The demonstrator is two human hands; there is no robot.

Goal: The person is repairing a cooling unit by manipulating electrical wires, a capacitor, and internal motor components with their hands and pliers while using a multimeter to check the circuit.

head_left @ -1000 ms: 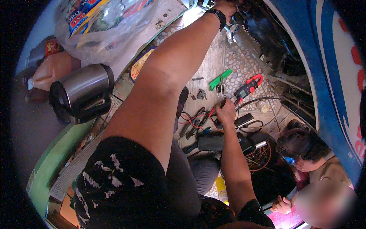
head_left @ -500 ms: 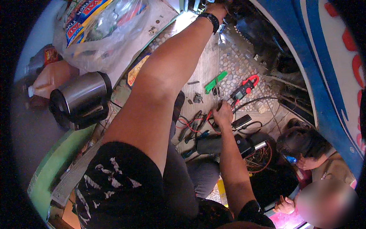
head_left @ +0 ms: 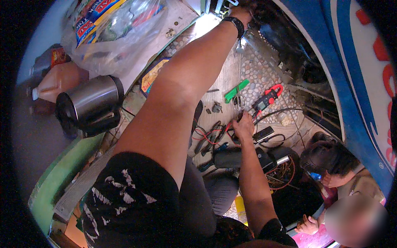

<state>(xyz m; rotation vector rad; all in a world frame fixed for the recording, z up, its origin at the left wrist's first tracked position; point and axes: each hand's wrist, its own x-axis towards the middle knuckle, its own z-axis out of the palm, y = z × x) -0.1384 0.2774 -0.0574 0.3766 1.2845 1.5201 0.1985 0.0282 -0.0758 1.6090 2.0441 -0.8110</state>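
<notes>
My left arm reaches far forward, a dark watch on its wrist. My left hand [head_left: 242,15] is at the dark, shadowed machinery [head_left: 277,25] at the far end; its fingers are hidden. Lower on the floor, my right hand [head_left: 245,129] is closed, fingers bent down among red and black test leads [head_left: 226,127]; what they grip is too small to make out. Just beyond it lies a red and black clamp meter [head_left: 266,100]. Scissors [head_left: 237,101] rest against a green strip-shaped object [head_left: 237,91]. Small dark pieces [head_left: 216,108] lie left of them.
A black tool bag [head_left: 231,158] and coiled reddish wire [head_left: 285,175] lie nearer me. At left stand a metal kettle [head_left: 93,101], an orange-brown jug [head_left: 62,82] and a plastic bag [head_left: 103,53]. A blue-and-white panel [head_left: 351,82] curves along the right. Another person's hand [head_left: 307,225] shows lower right.
The view has shifted slightly, so most things sit a little differently in the picture. My left hand remains at the machinery and my right hand among the leads.
</notes>
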